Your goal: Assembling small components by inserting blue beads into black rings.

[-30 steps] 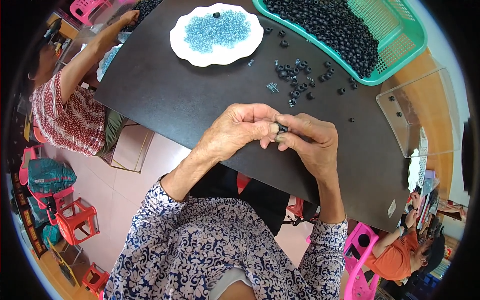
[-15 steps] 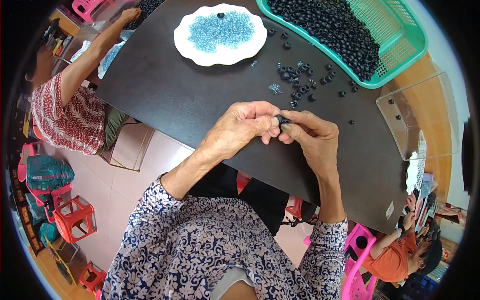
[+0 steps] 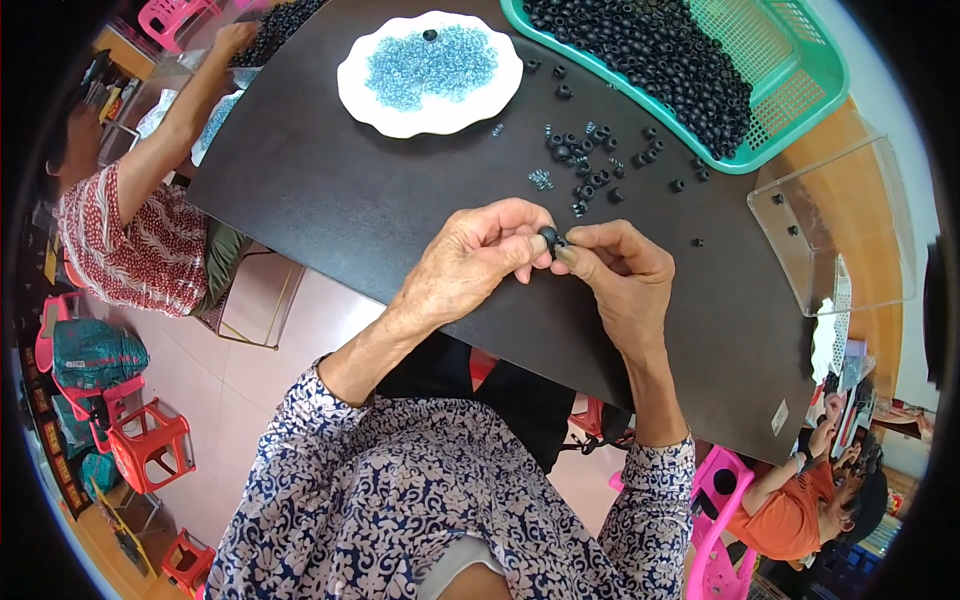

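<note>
Over the near part of the dark table (image 3: 350, 190), my left hand (image 3: 470, 258) pinches the round body of a small black cord stopper (image 3: 549, 236) between thumb and fingers. Against its other side, the thumb and forefinger of my right hand (image 3: 628, 280) grip a smaller black piece; whether the two are joined, I cannot tell. Just beyond my hands lie several loose black stopper parts (image 3: 565, 153), with small metal springs (image 3: 541, 180) among them. A white scalloped plate (image 3: 352, 95) farther off carries a heap of springs (image 3: 430, 65) with one black part on top.
A green plastic basket (image 3: 800, 140) full of black parts (image 3: 650, 70) stands far right. Beside it is a clear plastic bin (image 3: 850, 235). One person in a red patterned shirt (image 3: 135, 240) works at left; another in orange (image 3: 790, 515) sits at right. Red stools (image 3: 150, 445) stand on the floor.
My fingers have shifted slightly on the cord stopper, showing more of its round body. The view has moved a little; the co-worker's arm at left has moved slightly.
</note>
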The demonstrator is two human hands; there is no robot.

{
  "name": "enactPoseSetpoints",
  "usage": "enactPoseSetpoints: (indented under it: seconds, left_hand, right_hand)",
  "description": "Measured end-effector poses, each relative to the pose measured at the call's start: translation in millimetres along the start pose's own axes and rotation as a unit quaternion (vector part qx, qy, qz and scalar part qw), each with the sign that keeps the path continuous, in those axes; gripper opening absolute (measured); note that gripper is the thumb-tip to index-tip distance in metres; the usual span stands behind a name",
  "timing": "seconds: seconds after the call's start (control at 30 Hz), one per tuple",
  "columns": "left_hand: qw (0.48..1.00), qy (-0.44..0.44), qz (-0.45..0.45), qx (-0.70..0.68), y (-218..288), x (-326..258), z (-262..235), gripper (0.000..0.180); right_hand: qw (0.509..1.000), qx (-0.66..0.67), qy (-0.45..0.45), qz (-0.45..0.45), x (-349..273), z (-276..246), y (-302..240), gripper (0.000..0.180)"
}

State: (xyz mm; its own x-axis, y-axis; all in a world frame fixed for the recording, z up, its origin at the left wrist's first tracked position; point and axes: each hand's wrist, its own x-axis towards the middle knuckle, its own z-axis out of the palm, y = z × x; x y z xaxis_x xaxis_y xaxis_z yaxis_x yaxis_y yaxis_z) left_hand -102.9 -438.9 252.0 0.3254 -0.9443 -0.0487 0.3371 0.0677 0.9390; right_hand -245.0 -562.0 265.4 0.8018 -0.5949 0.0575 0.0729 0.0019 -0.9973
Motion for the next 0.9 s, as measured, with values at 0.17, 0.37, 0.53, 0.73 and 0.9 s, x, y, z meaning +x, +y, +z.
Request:
enactPoseSetpoints:
  seconds: [0.17, 0.37, 0.53, 0.73, 0.9]
  left_hand:
    - [1.0, 0.004, 0.012, 0.007, -3.6, 0.6, -1.9, 0.015]
    - [0.999, -0.014, 0.012, 0.039, 0.3, 2.3, -2.4, 0.015]
    - [1.0, -0.02, 0.001, -0.001, 0.1, 2.7, -4.7, 0.018]
    - [0.997, -0.052, -0.024, -0.058, -0.7, 5.7, -8.9, 0.023]
    - [0.984, -0.092, -0.052, -0.141, -7.7, 5.8, -14.2, 0.025]
  right_hand:
    - [1.0, 0.009, -0.007, -0.008, 1.8, 0.4, 2.0, 0.012]
    - [1.0, 0.02, -0.017, 0.008, 2.2, -1.4, -0.9, 0.013]
    - [0.999, 0.029, -0.026, -0.003, 3.9, -1.4, 1.7, 0.014]
    - [0.998, 0.011, -0.067, -0.013, 6.4, -7.8, -4.1, 0.032]
    - [0.989, -0.083, -0.117, -0.044, 10.2, -12.8, -7.6, 0.036]
